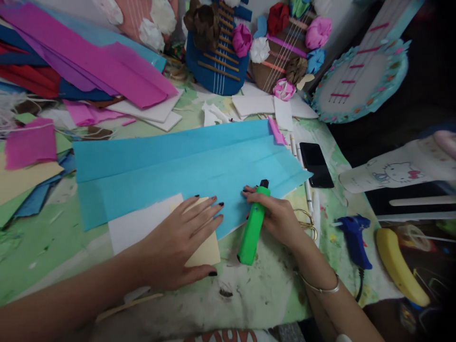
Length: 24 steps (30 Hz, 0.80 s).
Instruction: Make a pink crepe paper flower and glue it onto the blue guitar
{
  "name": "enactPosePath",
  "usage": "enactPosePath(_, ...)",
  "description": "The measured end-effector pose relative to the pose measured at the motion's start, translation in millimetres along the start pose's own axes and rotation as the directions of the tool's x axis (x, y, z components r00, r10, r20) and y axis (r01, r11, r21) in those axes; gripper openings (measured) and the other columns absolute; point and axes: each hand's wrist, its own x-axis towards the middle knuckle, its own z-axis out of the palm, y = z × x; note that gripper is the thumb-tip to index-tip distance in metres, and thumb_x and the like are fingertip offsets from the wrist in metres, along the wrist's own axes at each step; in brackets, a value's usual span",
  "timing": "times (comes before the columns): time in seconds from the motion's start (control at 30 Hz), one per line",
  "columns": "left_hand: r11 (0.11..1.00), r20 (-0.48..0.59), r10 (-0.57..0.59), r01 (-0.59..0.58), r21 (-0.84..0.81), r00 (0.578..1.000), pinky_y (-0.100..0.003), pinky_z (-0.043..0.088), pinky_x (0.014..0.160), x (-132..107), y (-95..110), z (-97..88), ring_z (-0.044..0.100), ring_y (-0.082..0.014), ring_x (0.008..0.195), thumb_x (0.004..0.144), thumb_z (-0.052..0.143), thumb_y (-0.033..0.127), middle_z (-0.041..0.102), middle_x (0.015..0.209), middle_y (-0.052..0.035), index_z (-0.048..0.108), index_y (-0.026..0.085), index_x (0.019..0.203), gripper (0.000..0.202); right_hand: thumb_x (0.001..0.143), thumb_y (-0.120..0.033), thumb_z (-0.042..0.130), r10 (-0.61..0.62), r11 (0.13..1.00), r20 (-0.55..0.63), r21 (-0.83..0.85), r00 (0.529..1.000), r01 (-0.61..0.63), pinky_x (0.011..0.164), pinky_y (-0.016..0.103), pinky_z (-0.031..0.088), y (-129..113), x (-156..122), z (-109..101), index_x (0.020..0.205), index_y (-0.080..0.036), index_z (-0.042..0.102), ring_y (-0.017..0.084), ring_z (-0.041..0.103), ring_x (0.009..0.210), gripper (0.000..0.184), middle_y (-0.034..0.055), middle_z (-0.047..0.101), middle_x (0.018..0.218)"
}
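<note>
My left hand (185,244) lies flat with its fingers spread. It presses on a cream paper square (208,251), which overlaps a white sheet (142,218) and a large creased blue paper (171,166). Held in my right hand (281,216) is a chunky green highlighter (253,232), its black tip pointing away from me over the blue paper. Some of the right fingers are hidden behind the highlighter. Just right of that hand, gold-handled scissors (309,223) are partly covered by it.
Stacked coloured paper (89,52) occupies the far left. Decorated paper instruments (217,61) lean at the back. Along the right are a phone (316,165), a blue glue gun (356,240) with its cord, a yellow banana-shaped object (401,266) and a white tumbler (395,166).
</note>
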Motion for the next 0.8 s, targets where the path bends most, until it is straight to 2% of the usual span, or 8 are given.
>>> enactPosePath(0.1, 0.999, -0.129, -0.027, 0.029, 0.018, 0.991, -0.059, 0.034, 0.107, -4.2, -3.2, -3.5, 0.047, -0.0382, 0.128, 0.081, 0.06, 0.041, 0.061, 0.126, -0.0207, 0.057, 0.01, 0.125, 0.054, 0.086, -0.012, 0.056, 0.037, 0.989, -0.039, 0.144, 0.999, -0.031, 0.097, 0.038, 0.054, -7.4, -1.4, -2.8, 0.12, -0.029, 0.054, 0.022, 0.058, 0.122, 0.038, 0.004, 0.064, 0.126)
enactPosePath(0.17, 0.999, -0.153, -0.013, 0.019, 0.037, 0.988, -0.057, 0.041, 0.102, -7.2, -7.1, -4.5, 0.055, -0.0378, 0.12, 0.079, 0.062, 0.039, 0.066, 0.119, -0.0196, 0.061, 0.011, 0.119, 0.05, 0.086, -0.011, 0.052, 0.098, 0.965, -0.071, 0.249, 0.993, -0.077, 0.094, 0.037, 0.056, -10.7, -2.1, -2.9, 0.121, -0.031, 0.053, 0.022, 0.059, 0.12, 0.04, 0.0031, 0.064, 0.126)
enactPosePath(0.23, 0.998, -0.132, -0.002, 0.009, 0.059, 0.991, -0.055, 0.043, 0.102, -9.0, -11.1, -4.8, 0.056, -0.0375, 0.118, 0.079, 0.062, 0.039, 0.065, 0.12, -0.0198, 0.061, 0.01, 0.121, 0.051, 0.085, -0.01, 0.049, 0.156, 0.931, -0.064, 0.344, 0.986, -0.125, 0.089, 0.035, 0.058, -11.3, -2.4, -1.1, 0.12, -0.03, 0.052, 0.022, 0.059, 0.12, 0.04, 0.0032, 0.065, 0.122)
enactPosePath(0.4, 0.995, 0.031, -0.036, 0.032, 0.097, 0.999, -0.059, 0.034, 0.108, -6.7, -12.7, -6.0, 0.04, -0.0404, 0.134, 0.082, 0.058, 0.05, 0.051, 0.139, -0.0226, 0.048, 0.006, 0.136, 0.071, 0.083, -0.008, 0.048, 0.178, 0.895, 0.021, 0.412, 0.984, -0.17, 0.08, 0.028, 0.06, -8.9, -0.7, 3.0, 0.121, -0.03, 0.051, 0.021, 0.062, 0.116, 0.044, 0.0033, 0.066, 0.119)
enactPosePath(0.5, 0.989, 0.114, -0.105, 0.092, 0.113, 0.988, -0.061, 0.025, 0.111, -3.6, -4.2, -6.8, 0.025, -0.0435, 0.14, 0.071, 0.062, 0.065, 0.041, 0.148, -0.021, 0.04, 0.007, 0.142, 0.094, 0.082, -0.007, 0.05, 0.166, 0.898, 0.034, 0.409, 0.985, -0.166, 0.084, 0.029, 0.058, -9.9, -0.3, 2.4, 0.121, -0.03, 0.05, 0.021, 0.061, 0.118, 0.046, 0.0031, 0.066, 0.12)
enactPosePath(0.57, 0.983, 0.158, -0.15, 0.131, 0.126, 0.976, -0.062, 0.017, 0.114, -2.1, 3.6, -7.3, 0.019, -0.0442, 0.142, 0.065, 0.064, 0.068, 0.034, 0.152, -0.02, 0.035, 0.008, 0.145, 0.105, 0.082, -0.006, 0.05, 0.183, 0.895, 0.043, 0.407, 0.982, -0.184, 0.084, 0.03, 0.059, -10.5, -0.8, 2.0, 0.122, -0.03, 0.05, 0.021, 0.06, 0.119, 0.047, 0.0035, 0.066, 0.121)
enactPosePath(0.67, 0.979, 0.182, -0.186, 0.167, 0.115, 0.965, -0.059, 0.013, 0.116, -1.6, 12.0, -9.2, 0.018, -0.042, 0.143, 0.066, 0.064, 0.059, 0.03, 0.154, -0.0198, 0.031, 0.008, 0.147, 0.101, 0.08, -0.004, 0.05, 0.211, 0.889, 0.063, 0.402, 0.975, -0.219, 0.082, 0.03, 0.059, -10.3, -1.5, 2.0, 0.123, -0.029, 0.049, 0.022, 0.06, 0.119, 0.05, 0.0037, 0.066, 0.12)
enactPosePath(0.8, 0.979, 0.165, -0.202, 0.198, 0.043, 0.965, -0.056, 0.017, 0.115, -1.8, 11.7, -15.1, 0.021, -0.038, 0.143, 0.064, 0.062, 0.036, 0.03, 0.154, -0.0174, 0.03, 0.011, 0.146, 0.091, 0.08, -0.004, 0.049, 0.206, 0.882, 0.056, 0.423, 0.977, -0.21, 0.083, 0.03, 0.059, -10.3, -0.5, 2.4, 0.123, -0.03, 0.049, 0.022, 0.06, 0.119, 0.05, 0.0031, 0.066, 0.121)
